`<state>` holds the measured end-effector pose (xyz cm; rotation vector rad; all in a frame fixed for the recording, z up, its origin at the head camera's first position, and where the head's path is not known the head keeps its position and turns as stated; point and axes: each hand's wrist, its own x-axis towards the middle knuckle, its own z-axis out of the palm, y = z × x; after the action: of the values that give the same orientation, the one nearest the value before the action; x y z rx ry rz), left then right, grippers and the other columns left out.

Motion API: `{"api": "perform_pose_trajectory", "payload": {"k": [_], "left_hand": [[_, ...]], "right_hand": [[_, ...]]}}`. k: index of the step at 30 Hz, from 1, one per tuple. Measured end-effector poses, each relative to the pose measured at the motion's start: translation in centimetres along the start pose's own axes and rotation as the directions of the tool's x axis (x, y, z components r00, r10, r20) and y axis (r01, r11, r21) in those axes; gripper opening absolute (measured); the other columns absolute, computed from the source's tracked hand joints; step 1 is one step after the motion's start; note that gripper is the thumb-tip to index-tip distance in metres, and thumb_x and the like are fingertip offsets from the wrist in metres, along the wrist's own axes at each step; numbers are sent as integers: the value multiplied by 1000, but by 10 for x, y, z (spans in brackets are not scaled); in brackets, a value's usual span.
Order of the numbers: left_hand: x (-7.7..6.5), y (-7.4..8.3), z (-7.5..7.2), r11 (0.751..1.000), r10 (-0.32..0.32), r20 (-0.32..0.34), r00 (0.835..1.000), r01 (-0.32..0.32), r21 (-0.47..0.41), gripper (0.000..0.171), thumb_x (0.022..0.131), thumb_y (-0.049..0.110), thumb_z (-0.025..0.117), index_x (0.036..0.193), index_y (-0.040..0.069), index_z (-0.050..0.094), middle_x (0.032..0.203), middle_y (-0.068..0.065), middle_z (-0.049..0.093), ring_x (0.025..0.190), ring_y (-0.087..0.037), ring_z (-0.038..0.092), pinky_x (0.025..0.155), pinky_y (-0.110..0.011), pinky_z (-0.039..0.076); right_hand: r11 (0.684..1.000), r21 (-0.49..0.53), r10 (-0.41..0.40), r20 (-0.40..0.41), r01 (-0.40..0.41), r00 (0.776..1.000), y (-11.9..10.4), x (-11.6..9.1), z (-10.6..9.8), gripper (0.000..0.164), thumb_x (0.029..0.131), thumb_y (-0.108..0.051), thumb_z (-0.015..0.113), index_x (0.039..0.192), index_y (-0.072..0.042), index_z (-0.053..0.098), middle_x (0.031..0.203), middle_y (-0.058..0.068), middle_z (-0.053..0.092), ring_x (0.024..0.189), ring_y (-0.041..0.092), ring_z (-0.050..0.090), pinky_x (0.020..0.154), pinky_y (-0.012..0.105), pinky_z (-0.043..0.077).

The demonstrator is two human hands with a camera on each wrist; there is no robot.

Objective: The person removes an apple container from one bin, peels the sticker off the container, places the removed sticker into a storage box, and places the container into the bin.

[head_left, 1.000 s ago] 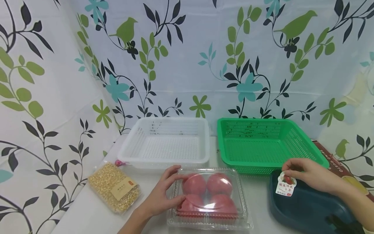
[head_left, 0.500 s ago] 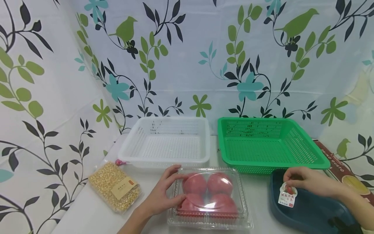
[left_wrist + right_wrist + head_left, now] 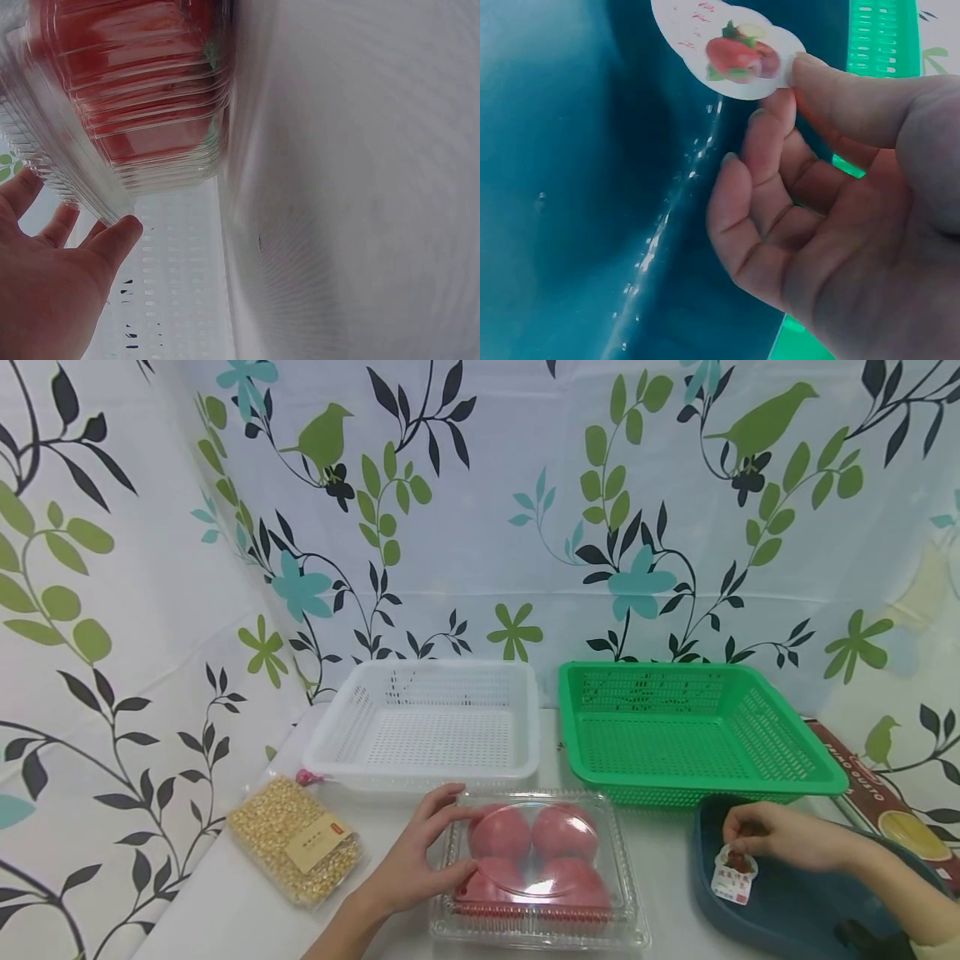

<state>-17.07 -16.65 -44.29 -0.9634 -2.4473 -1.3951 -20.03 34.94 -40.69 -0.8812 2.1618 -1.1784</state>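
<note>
My right hand (image 3: 795,835) pinches a small white label card (image 3: 735,874) with a red fruit picture and red writing. The card hangs over the dark blue basin (image 3: 780,902). In the right wrist view, thumb and index fingertip grip the label's edge, and the other fingers curl loosely below. Left of the basin, a clear plastic clamshell box (image 3: 622,902) holds several red round fruits (image 3: 564,832) and is closed. My left hand (image 3: 420,852) rests on its left side with fingers spread. In the left wrist view, the thumb touches the box's rim (image 3: 97,199).
A white plastic basket (image 3: 420,768) and a green plastic basket (image 3: 637,777) stand behind, against a leaf-patterned cloth (image 3: 480,527). A bag of corn kernels (image 3: 270,818) lies at left. A brown printed box (image 3: 862,785) lies at the right, partly behind the basin.
My right hand has moved slightly down with the label card, lower over the basin. The left hand and the clamshell box have stayed in place.
</note>
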Motion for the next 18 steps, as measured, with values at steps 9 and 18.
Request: {"api": "perform_pose_trajectory", "payload": {"k": [9, 18], "left_hand": [[0, 0, 0, 1000, -15, 6, 1000, 15, -17, 51, 83, 28, 81, 131, 25, 65, 153, 1, 35, 142, -28, 35, 107, -62, 36], [0, -1, 0, 1000, 16, 0, 1000, -16, 6, 48, 85, 29, 79, 130, 24, 65, 152, -2, 36, 139, -30, 37, 106, -63, 37]], "right_hand": [[971, -174, 151, -82, -164, 985, -4, -2, 0, 11, 102, -8, 57, 105, 0, 65, 96, 1, 64, 79, 3, 52, 63, 26, 46], [959, -197, 186, -101, -203, 977, -2, -4, -4, 25, 101, -10, 60, 116, 10, 63, 108, 11, 68, 91, 0, 61, 72, 26, 54]]}}
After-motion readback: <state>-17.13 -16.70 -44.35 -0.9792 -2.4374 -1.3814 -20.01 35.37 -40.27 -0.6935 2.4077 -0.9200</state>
